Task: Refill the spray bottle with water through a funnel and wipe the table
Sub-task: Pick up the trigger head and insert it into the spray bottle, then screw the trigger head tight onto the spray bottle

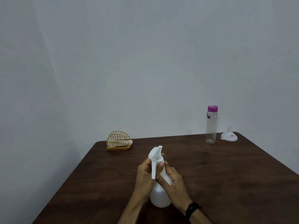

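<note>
Hands grip a smooth white plastic spray bottle (160,196) upright at 6 o'clock on the dark woodgrain surface (226,175): left hand (144,177) on the trigger head, right hand (174,180) wrapping its rounded shoulder.

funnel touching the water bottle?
Apart. The head view shows bare table between the funnel and the water bottle.
</note>
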`<state>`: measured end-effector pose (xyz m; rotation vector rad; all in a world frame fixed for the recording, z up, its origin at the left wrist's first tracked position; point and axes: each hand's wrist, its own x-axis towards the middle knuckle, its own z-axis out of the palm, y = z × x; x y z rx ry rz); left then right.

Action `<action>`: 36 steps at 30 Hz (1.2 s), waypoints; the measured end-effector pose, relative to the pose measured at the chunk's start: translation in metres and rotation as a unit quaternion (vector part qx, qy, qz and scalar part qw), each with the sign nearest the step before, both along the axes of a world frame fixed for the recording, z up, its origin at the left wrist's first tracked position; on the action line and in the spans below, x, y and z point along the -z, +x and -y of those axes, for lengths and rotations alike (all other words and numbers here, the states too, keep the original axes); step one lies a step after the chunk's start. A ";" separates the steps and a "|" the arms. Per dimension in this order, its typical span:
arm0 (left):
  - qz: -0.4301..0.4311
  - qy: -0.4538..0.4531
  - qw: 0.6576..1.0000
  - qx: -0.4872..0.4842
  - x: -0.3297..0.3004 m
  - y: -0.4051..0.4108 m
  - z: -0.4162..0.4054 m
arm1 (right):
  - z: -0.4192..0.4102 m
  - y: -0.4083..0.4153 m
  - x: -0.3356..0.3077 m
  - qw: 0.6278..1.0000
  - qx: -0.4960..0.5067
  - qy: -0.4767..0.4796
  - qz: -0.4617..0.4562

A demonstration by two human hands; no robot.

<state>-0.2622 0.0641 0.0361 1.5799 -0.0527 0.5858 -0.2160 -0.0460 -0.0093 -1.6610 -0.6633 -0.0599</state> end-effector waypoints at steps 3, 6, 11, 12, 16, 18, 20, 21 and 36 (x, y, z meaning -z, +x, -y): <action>0.022 -0.031 0.999 0.000 0.000 -0.002 -0.002 | 0.000 -0.001 0.000 1.000 -0.001 0.006 -0.003; 0.025 -0.048 0.998 0.016 0.000 -0.006 -0.002 | 0.001 -0.003 -0.004 1.000 0.002 0.011 -0.005; 0.021 0.007 1.000 -0.018 0.003 -0.005 0.002 | 0.002 -0.005 -0.006 1.000 0.001 0.008 -0.007; 0.015 0.019 0.999 -0.023 0.001 -0.005 0.003 | 0.002 -0.005 -0.006 1.000 0.005 0.005 -0.005; 0.002 0.007 1.000 -0.013 0.001 -0.004 0.002 | 0.002 -0.008 -0.009 1.000 0.004 0.007 -0.018; 0.006 -0.013 1.000 -0.015 0.001 -0.004 0.000 | 0.002 -0.008 -0.011 0.999 -0.007 0.016 -0.030; 0.010 -0.022 1.000 -0.019 0.000 -0.005 0.001 | 0.003 -0.008 -0.012 0.999 -0.015 0.017 -0.039; 0.015 -0.020 0.999 -0.023 0.000 -0.005 0.002 | 0.003 -0.008 -0.011 0.999 -0.017 0.017 -0.041; -0.037 -0.031 0.999 -0.005 0.005 -0.001 -0.001 | 0.003 -0.004 -0.007 0.998 -0.025 0.022 -0.053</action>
